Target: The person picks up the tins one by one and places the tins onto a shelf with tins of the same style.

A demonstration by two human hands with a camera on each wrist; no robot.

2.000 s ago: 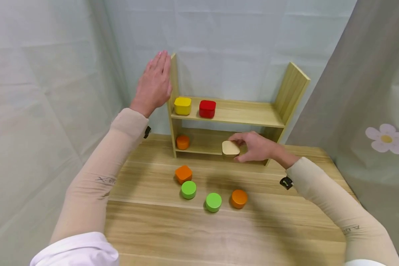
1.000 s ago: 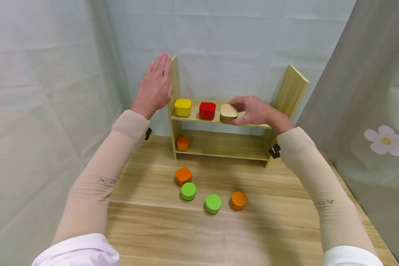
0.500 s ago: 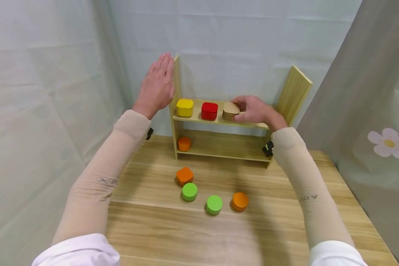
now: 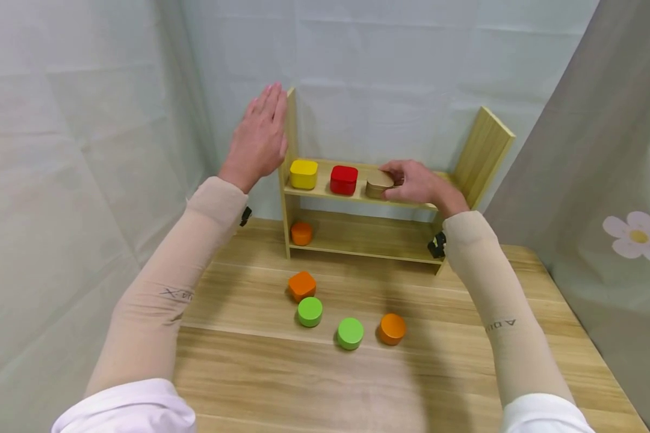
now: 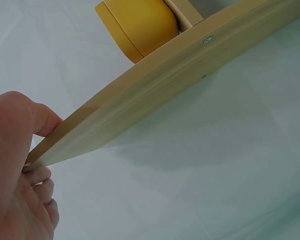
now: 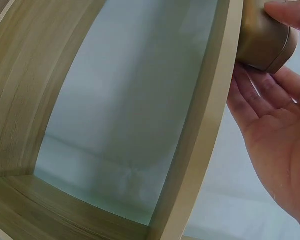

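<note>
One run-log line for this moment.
left hand: steadies shelf side | right hand: grips tan box on top shelf beside red box

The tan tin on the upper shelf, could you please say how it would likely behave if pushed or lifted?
The tan tin looks squat and flat-bottomed, so it should slide, not roll or tip. Its walls look rigid, probably metal. The right hand covers it with fingers alone, so it is probably light, and its smooth sheen may be slightly slippery.
</note>
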